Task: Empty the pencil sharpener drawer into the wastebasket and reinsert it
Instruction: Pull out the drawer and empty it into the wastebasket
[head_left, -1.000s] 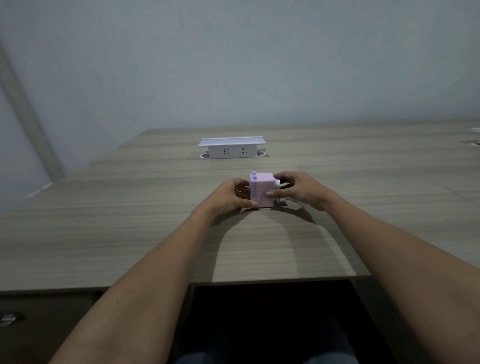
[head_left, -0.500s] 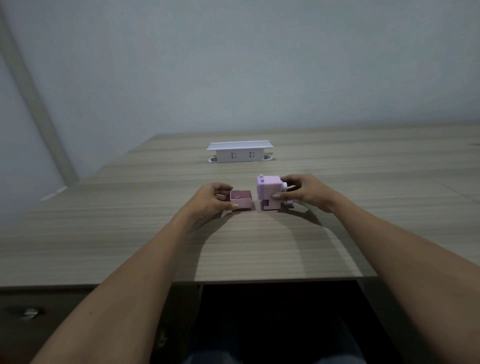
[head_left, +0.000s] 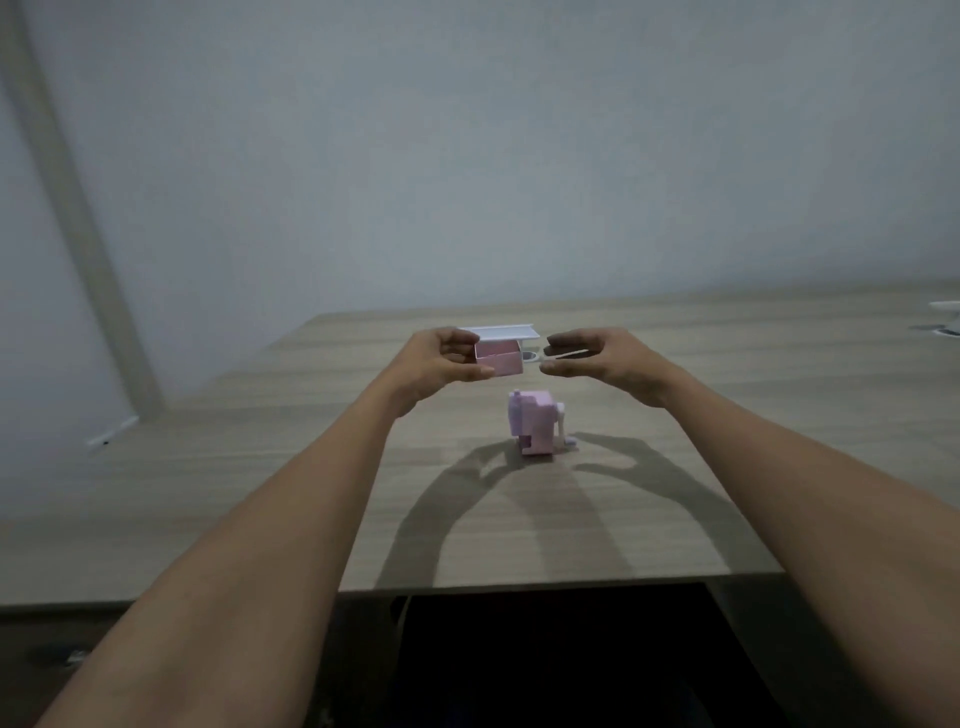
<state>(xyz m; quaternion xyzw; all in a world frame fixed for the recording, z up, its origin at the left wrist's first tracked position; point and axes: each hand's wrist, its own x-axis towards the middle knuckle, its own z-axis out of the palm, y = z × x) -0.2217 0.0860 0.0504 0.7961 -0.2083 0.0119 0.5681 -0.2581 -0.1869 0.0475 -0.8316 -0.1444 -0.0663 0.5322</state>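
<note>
The pink pencil sharpener (head_left: 536, 429) stands alone on the wooden table (head_left: 260, 493), its drawer slot open at the lower left and its crank on the right. My left hand (head_left: 441, 364) holds the small pink drawer (head_left: 498, 358) in the air above and behind the sharpener, fingers at its left end. My right hand (head_left: 602, 356) hovers just right of the drawer with curled fingers apart and nothing in them. No wastebasket is in view.
A white socket box (head_left: 501, 332) with its lid raised sits on the table behind the drawer, partly hidden by my hands. A white object (head_left: 948, 312) lies at the far right edge. The table's front edge has a dark gap below it.
My left hand lifted the drawer off the table, up and away from the sharpener. My right hand let go of the sharpener and rose beside the drawer.
</note>
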